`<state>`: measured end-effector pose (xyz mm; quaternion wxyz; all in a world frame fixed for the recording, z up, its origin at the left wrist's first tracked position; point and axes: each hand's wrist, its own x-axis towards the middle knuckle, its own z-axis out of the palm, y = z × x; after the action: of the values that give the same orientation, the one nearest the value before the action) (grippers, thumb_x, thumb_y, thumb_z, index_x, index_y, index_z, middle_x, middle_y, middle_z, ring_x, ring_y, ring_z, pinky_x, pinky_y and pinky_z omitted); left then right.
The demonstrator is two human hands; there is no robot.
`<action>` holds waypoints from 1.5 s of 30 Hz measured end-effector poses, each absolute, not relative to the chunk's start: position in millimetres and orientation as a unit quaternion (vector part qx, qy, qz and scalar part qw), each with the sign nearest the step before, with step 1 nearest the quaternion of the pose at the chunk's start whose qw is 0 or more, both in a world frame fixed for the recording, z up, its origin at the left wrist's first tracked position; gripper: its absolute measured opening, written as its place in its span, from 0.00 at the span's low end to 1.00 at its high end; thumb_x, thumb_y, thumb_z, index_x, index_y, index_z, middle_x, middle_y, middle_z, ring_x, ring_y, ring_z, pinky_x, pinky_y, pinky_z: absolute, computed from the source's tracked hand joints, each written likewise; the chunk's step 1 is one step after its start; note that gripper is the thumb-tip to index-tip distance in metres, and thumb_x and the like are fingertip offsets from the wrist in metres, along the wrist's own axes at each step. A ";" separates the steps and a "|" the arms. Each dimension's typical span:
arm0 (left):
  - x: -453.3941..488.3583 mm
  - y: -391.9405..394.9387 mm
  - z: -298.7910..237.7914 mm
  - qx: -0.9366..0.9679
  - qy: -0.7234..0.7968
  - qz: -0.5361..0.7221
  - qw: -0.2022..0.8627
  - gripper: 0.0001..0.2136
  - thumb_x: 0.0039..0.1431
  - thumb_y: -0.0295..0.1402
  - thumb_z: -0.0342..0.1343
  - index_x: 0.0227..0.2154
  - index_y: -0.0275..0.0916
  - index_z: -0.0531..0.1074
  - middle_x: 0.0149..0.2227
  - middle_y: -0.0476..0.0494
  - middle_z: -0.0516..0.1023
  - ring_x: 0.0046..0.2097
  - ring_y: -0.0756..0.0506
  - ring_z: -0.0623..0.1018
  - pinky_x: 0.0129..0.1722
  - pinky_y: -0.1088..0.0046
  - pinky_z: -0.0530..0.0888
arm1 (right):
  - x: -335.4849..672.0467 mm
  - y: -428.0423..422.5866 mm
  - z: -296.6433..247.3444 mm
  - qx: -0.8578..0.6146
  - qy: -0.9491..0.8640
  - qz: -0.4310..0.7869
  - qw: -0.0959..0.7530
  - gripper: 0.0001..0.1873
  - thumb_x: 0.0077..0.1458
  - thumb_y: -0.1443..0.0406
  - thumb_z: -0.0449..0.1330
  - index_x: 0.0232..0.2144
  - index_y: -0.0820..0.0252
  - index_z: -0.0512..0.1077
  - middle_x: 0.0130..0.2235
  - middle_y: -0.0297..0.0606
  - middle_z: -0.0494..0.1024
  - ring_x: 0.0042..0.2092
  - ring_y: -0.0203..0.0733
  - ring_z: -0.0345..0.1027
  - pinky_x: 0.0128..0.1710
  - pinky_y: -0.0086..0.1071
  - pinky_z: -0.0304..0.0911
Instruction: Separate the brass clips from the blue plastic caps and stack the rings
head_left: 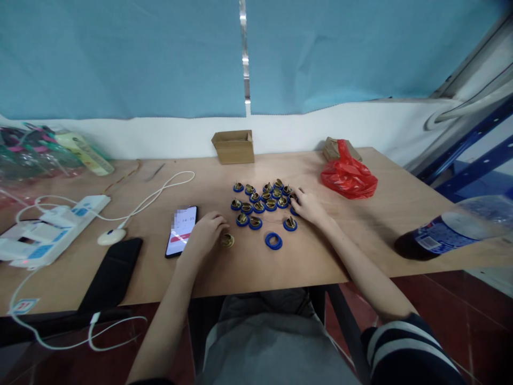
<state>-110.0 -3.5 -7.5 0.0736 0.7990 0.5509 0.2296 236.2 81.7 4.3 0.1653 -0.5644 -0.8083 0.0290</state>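
Note:
My left hand (206,233) rests low over the table, its fingers loosely bent and apart, with nothing seen in them. Just right of its fingertips lies a round brass-coloured piece (227,240) without a blue ring. At the right end of a group of brass-coloured pieces in blue rings (255,222), my right hand (308,206) has its fingertips closed on one ringed piece (294,197), partly hidden by the fingers. Another ringed piece (290,224) sits below that hand. Loose blue rings (273,241) lie nearer to me, between both hands.
A lit phone (181,231) lies by my left hand. Further left are a dark phone (111,275), a power strip (60,232) and white cables. At the back stand a cardboard box (236,148) and a red plastic bag (348,174). A soda bottle (444,230) lies right.

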 end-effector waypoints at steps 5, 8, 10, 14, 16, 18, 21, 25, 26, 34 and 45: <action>-104.5 -14.3 -9.5 0.792 0.579 0.188 0.046 0.14 0.67 0.31 0.47 0.38 0.40 0.80 0.47 0.36 0.81 0.51 0.35 0.78 0.52 0.55 0.75 | 234.0 79.9 6.4 -0.574 -0.804 0.026 0.152 0.17 0.67 0.66 0.52 0.54 0.64 0.72 0.54 0.51 0.76 0.52 0.52 0.73 0.51 0.38 0.65; -100.5 -22.9 -8.9 0.776 0.601 0.187 0.047 0.17 0.69 0.32 0.44 0.45 0.36 0.79 0.51 0.33 0.81 0.55 0.35 0.77 0.57 0.54 0.73 | 230.1 75.8 11.2 -0.584 -0.800 0.019 0.139 0.18 0.67 0.66 0.50 0.54 0.64 0.72 0.55 0.52 0.76 0.53 0.53 0.72 0.52 0.38 0.65; -98.8 -28.5 -9.0 0.771 0.606 0.192 0.046 0.18 0.70 0.32 0.42 0.47 0.34 0.77 0.53 0.31 0.80 0.56 0.35 0.77 0.59 0.55 0.72 | 226.8 72.4 14.8 -0.591 -0.796 0.013 0.129 0.19 0.68 0.65 0.49 0.55 0.64 0.73 0.55 0.52 0.77 0.54 0.54 0.72 0.52 0.38 0.64; -100.0 -37.1 -8.0 0.732 0.654 0.184 0.041 0.19 0.69 0.34 0.44 0.53 0.31 0.74 0.53 0.28 0.79 0.55 0.32 0.78 0.56 0.54 0.73 | 221.9 67.5 18.1 -0.599 -0.792 0.010 0.114 0.19 0.69 0.65 0.48 0.53 0.64 0.74 0.55 0.52 0.77 0.54 0.54 0.72 0.51 0.39 0.65; -102.2 -39.7 -6.6 0.716 0.673 0.175 0.055 0.18 0.69 0.35 0.45 0.51 0.33 0.75 0.52 0.29 0.80 0.53 0.33 0.80 0.54 0.56 0.74 | 220.9 66.8 17.7 -0.599 -0.793 0.007 0.111 0.19 0.69 0.65 0.48 0.53 0.65 0.75 0.56 0.53 0.76 0.54 0.55 0.72 0.51 0.39 0.65; -104.4 -41.4 -5.0 0.708 0.680 0.177 0.078 0.18 0.69 0.36 0.44 0.48 0.36 0.77 0.51 0.33 0.82 0.51 0.34 0.81 0.51 0.59 0.75 | 220.8 66.8 16.9 -0.598 -0.794 0.004 0.112 0.19 0.69 0.65 0.49 0.53 0.65 0.74 0.56 0.53 0.76 0.55 0.55 0.72 0.51 0.40 0.66; -106.3 -42.6 -3.0 0.689 0.689 0.199 0.107 0.18 0.69 0.38 0.44 0.46 0.38 0.79 0.49 0.37 0.84 0.49 0.36 0.82 0.49 0.62 0.75 | 221.3 66.8 16.1 -0.597 -0.794 0.003 0.119 0.19 0.68 0.65 0.49 0.54 0.65 0.74 0.58 0.52 0.75 0.56 0.56 0.72 0.51 0.40 0.66; -105.5 -42.9 0.2 0.671 0.702 0.209 0.120 0.19 0.68 0.40 0.46 0.48 0.36 0.78 0.50 0.35 0.84 0.50 0.35 0.82 0.49 0.61 0.75 | 221.9 66.9 15.8 -0.593 -0.795 0.005 0.127 0.18 0.68 0.66 0.49 0.53 0.65 0.75 0.58 0.52 0.75 0.56 0.55 0.72 0.52 0.40 0.66; -104.7 -43.1 1.2 0.670 0.702 0.208 0.123 0.19 0.67 0.40 0.47 0.48 0.36 0.78 0.49 0.35 0.84 0.50 0.34 0.82 0.49 0.60 0.74 | 222.0 67.0 15.6 -0.594 -0.794 0.005 0.125 0.18 0.68 0.66 0.49 0.52 0.64 0.75 0.58 0.52 0.76 0.55 0.55 0.72 0.52 0.40 0.66; -100.7 -42.6 5.5 0.718 0.668 0.190 0.042 0.18 0.69 0.35 0.43 0.49 0.36 0.76 0.50 0.31 0.82 0.49 0.34 0.81 0.48 0.58 0.74 | 221.9 68.0 14.0 -0.600 -0.792 0.001 0.111 0.19 0.68 0.65 0.49 0.53 0.63 0.74 0.57 0.52 0.75 0.54 0.55 0.72 0.51 0.40 0.66; -93.9 -48.9 -6.7 0.740 0.607 0.287 0.049 0.12 0.69 0.36 0.47 0.41 0.40 0.76 0.43 0.38 0.82 0.47 0.37 0.79 0.48 0.59 0.75 | 221.2 69.2 9.5 -0.600 -0.790 0.014 0.123 0.20 0.69 0.63 0.49 0.56 0.63 0.73 0.62 0.51 0.72 0.56 0.54 0.72 0.54 0.40 0.66</action>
<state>-93.9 -48.9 -6.7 0.0486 0.7397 0.6069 0.2867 221.2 69.2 9.5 0.1235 -0.6002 -0.7902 0.0141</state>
